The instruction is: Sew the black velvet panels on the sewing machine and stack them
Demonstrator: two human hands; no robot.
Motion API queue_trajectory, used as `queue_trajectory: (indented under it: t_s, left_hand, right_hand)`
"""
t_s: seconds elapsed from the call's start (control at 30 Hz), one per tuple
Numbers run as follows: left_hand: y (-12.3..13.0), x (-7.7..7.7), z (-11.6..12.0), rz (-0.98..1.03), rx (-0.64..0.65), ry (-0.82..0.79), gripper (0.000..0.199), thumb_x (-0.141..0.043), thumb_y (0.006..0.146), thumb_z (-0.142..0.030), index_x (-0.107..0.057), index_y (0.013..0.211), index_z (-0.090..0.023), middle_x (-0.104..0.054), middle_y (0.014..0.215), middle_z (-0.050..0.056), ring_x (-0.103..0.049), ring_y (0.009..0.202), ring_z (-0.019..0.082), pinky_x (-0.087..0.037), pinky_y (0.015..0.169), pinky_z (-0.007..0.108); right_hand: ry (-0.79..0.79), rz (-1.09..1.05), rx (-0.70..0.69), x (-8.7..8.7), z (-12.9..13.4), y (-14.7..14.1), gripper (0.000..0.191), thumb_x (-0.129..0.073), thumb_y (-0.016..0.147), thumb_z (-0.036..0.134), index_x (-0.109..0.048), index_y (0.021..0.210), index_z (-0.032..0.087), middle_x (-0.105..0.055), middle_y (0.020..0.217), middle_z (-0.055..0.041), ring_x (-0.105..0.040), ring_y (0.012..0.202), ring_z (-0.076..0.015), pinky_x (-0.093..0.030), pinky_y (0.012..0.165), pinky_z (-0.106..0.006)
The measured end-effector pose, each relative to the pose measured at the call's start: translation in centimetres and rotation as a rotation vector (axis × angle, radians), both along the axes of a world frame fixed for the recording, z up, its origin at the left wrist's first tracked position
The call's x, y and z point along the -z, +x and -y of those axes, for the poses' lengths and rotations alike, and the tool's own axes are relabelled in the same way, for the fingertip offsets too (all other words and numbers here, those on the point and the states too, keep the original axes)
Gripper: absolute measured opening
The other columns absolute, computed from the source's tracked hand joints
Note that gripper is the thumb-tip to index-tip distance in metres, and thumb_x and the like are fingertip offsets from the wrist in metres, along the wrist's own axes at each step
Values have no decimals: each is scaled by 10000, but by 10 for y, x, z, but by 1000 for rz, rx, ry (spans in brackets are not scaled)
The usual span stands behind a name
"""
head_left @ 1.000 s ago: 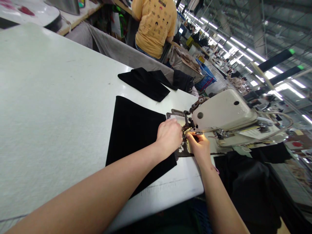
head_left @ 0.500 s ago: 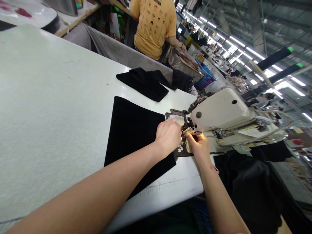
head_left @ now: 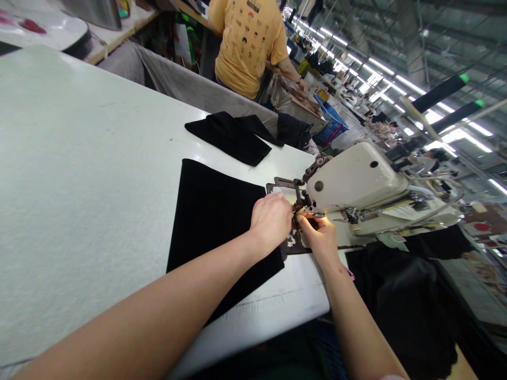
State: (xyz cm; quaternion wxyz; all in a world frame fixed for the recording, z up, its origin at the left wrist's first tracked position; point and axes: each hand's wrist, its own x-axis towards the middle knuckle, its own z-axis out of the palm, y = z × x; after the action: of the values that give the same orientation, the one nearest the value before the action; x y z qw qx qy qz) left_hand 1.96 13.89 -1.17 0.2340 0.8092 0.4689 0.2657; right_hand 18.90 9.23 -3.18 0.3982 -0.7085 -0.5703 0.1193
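Note:
My left hand is closed beside the needle area of a sewing machine; what its fingers grip is hidden behind them. Just right of it, my right hand pinches with thumb and fingers close under the machine's head, and anything between them is too small to make out. A black fabric panel lies flat on the table, partly beneath my left wrist and forearm. Farther back rests a folded black fabric piece.
The pale worktable has ruler marks along its near edge. Black cloth is heaped at the right. Across a grey cloth barrier, a person in a yellow shirt stands near a blue crate.
Both hands keep almost the same place and pose at the machine. The view has shifted slightly, and the person beyond has reached an arm a little farther right.

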Motion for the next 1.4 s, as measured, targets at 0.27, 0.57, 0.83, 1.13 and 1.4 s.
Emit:
queue_trajectory:
  t_s: [0.27, 0.57, 0.83, 1.13, 1.4]
  left_hand:
    - [0, -1, 0, 2, -14, 2, 262, -537, 939, -197, -757, 801, -170, -734, 997, 93, -686, 974, 237, -534, 876, 340]
    - [0, 0, -1, -1, -23, 7, 246, -545, 930, -195, -757, 809, -168, -733, 985, 92, -688, 977, 240, -534, 887, 337]
    - [1, -1, -1, -22, -19, 1, 258, -535, 943, -205, -765, 829, -179, -728, 998, 90, -681, 987, 231, -532, 893, 328]
    - [0, -1, 1, -28, -20, 15, 251, -535, 938, -199, -763, 838, -174, -725, 999, 95, -681, 991, 240, -535, 899, 342]
    - [-1, -2, 0, -32, 4, 27, 259, -522, 935, -183, -754, 821, -170, -721, 1003, 93, -678, 983, 241, -535, 886, 348]
  right_hand:
    - [13, 41, -26, -1, 1, -4, 273, -667, 796, 471, -758, 803, 213, -767, 812, -56, -689, 841, -264, -511, 796, -378]
    - [37, 116, -37, -5, -1, -7, 254, -633, 781, 453, -737, 773, 222, -759, 803, -64, -684, 818, -270, -512, 777, -381]
    - [36, 154, -39, -5, -3, -8, 255, -601, 786, 454, -720, 751, 232, -753, 782, -65, -677, 815, -270, -514, 767, -376]
    - [41, 199, -53, 2, -7, -7, 258, -548, 805, 452, -678, 781, 231, -737, 820, -94, -668, 833, -279, -511, 794, -397]
    - [30, 206, -52, 3, -7, -6, 282, -528, 820, 455, -671, 769, 218, -733, 823, -108, -661, 819, -274, -503, 778, -396]
